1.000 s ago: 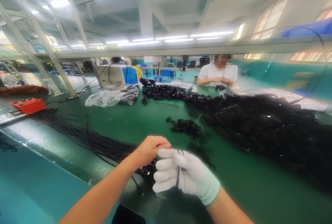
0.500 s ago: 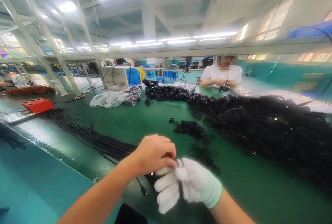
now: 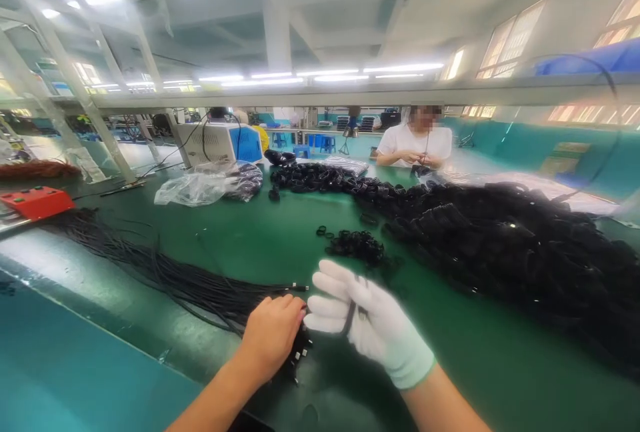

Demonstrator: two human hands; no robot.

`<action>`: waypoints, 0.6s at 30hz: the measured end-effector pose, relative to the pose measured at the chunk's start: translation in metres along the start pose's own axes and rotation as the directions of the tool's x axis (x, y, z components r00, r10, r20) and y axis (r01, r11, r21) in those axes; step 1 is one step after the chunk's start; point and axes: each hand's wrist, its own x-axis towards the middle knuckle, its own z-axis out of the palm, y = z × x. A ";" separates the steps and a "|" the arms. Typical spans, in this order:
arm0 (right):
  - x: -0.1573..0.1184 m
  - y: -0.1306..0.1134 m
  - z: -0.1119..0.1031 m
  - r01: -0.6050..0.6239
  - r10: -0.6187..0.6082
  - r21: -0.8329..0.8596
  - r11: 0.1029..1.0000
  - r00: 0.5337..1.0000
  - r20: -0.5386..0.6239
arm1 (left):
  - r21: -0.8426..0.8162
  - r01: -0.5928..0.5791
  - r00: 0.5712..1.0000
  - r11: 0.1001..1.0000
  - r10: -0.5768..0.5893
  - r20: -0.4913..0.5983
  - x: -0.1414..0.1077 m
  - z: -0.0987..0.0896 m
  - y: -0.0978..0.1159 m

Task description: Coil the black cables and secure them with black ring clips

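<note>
My bare left hand (image 3: 275, 332) rests with bent fingers over the connector end of a bundle of black cables (image 3: 200, 289), closed on cable there; its fingertips are partly hidden. Small metal plugs (image 3: 299, 355) poke out below and beside it. To the right, my right hand (image 3: 373, 319) wears a white glove with a pale green cuff, fingers stretched out to the left and slightly apart. A black band (image 3: 350, 317) lies across its fingers near the palm, with a small shiny piece beside it. Just beyond the glove is a small heap of black rings (image 3: 356, 245).
A large pile of black coiled cables (image 3: 500, 252) fills the right of the green table (image 3: 280, 225). A clear plastic bag (image 3: 200, 183), a white-and-blue machine (image 3: 220, 143) and a red button box (image 3: 37, 202) stand leftward. Across the table sits a person in white (image 3: 415, 142).
My left hand has left the right glove and moved down-left onto the cable ends. The gloved hand has lifted slightly and its fingers have spread. The view has shifted a little right.
</note>
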 end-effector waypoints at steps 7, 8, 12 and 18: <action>0.001 -0.003 -0.001 0.036 -0.060 -0.131 0.991 0.981 -0.183 | -0.047 -0.165 0.986 0.985 0.163 -0.041 -0.012 -0.014 0.042; 0.001 -0.001 -0.001 0.006 -0.044 -0.170 0.985 0.975 -0.219 | -0.035 -0.186 0.980 0.982 0.183 -0.074 -0.011 -0.018 0.043; -0.003 0.012 -0.004 -0.194 0.172 -0.192 0.962 0.977 -0.121 | -0.028 -0.324 0.936 0.946 0.317 -0.151 0.010 -0.047 0.028; -0.006 0.029 -0.001 -0.413 0.406 0.007 0.911 0.897 0.175 | -0.603 -0.242 0.945 0.761 0.327 0.034 0.039 -0.058 0.000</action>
